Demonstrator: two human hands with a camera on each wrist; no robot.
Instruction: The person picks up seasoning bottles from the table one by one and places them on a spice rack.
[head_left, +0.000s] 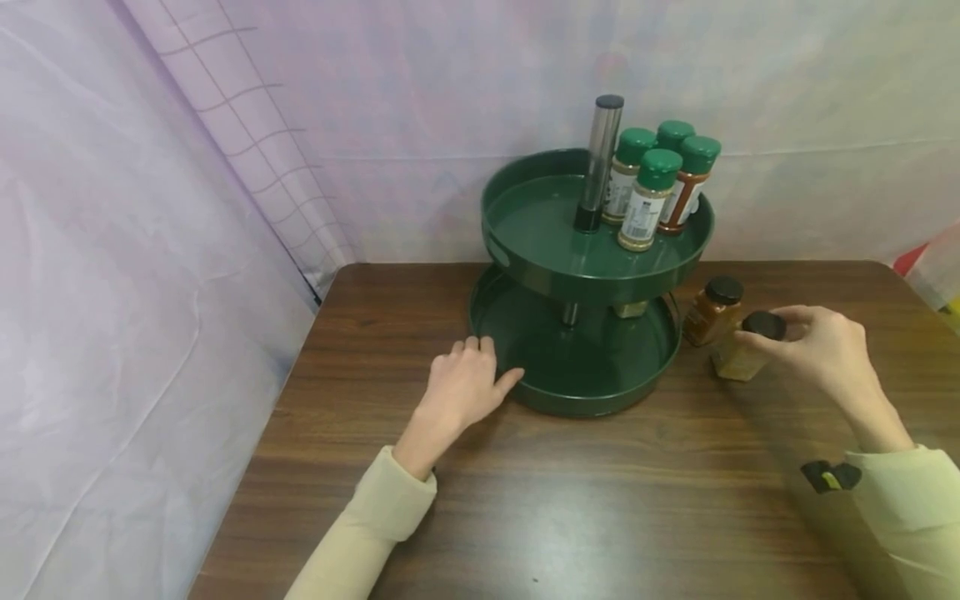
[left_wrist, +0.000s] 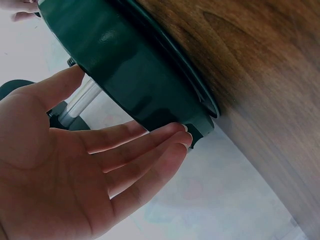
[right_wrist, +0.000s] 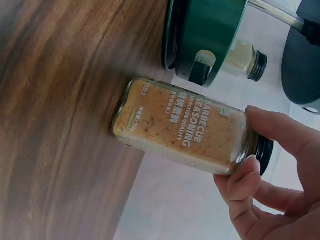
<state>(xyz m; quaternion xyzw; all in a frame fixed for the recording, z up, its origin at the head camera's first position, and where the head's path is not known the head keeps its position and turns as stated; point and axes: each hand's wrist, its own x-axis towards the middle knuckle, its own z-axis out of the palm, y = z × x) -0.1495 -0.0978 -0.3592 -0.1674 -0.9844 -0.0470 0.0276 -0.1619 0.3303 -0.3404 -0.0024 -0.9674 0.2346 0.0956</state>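
My right hand (head_left: 832,358) pinches a glass seasoning jar (right_wrist: 180,127) near its black lid, thumb and fingers on opposite sides. White print on the jar reads "Barbecue Seasoning", and tan powder fills most of it. It is right of a green two-tier turntable rack, its base close to the tabletop. My left hand (head_left: 465,383) touches the wall of the rack's lower tray (head_left: 585,407) at the front left, fingers extended and thumb spread along the rim. A second jar (head_left: 708,317), reddish brown with a black lid, stands just behind the held one.
The upper tray (head_left: 532,208) carries several green-capped spice bottles (head_left: 643,212) beside a metal post (head_left: 600,158). Inside the lower tray, toward the back right, sits another black-lidded jar (right_wrist: 240,57). Pale cloth (head_left: 412,100) hangs behind the wooden table (head_left: 600,500).
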